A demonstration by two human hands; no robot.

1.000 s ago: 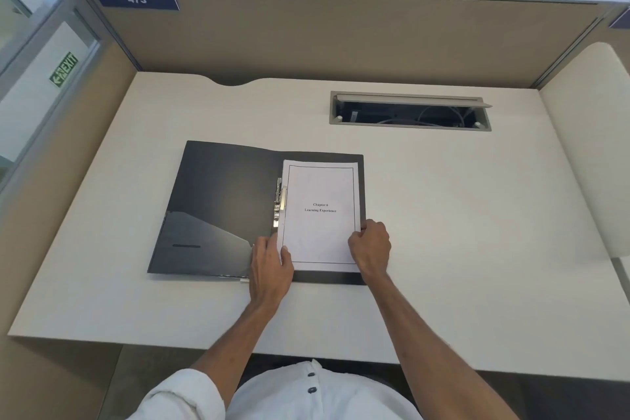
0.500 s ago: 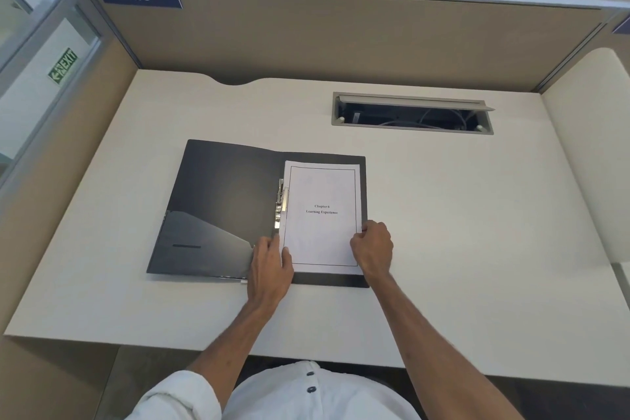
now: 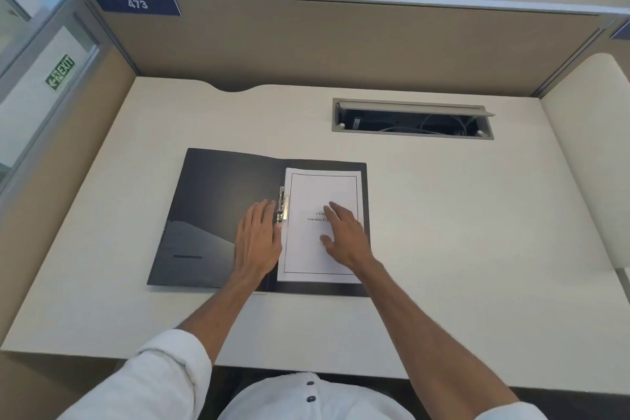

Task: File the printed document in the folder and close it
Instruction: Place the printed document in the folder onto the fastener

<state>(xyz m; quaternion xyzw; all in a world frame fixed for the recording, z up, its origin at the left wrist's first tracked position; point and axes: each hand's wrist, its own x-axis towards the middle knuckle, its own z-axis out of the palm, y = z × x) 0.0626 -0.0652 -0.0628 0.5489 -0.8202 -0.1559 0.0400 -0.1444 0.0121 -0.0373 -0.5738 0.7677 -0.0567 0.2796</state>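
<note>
A black folder (image 3: 218, 201) lies open flat on the desk. The white printed document (image 3: 317, 187) rests on its right half, its left edge against the metal clip (image 3: 283, 204) at the spine. My left hand (image 3: 257, 242) lies flat on the folder's left half, fingers beside the clip. My right hand (image 3: 342, 235) rests flat on the document with fingers spread, covering part of the printed title. Neither hand grips anything.
A cable tray opening (image 3: 412, 119) with its lid raised sits in the desk (image 3: 477, 232) at the back right. Beige partition walls (image 3: 341, 44) enclose the desk on three sides. Plants stand behind the partition.
Both hands moved forward from the document's bottom corners. The left now lies beside the clip; the right has let go of the page's edge and lies flat on its middle.
</note>
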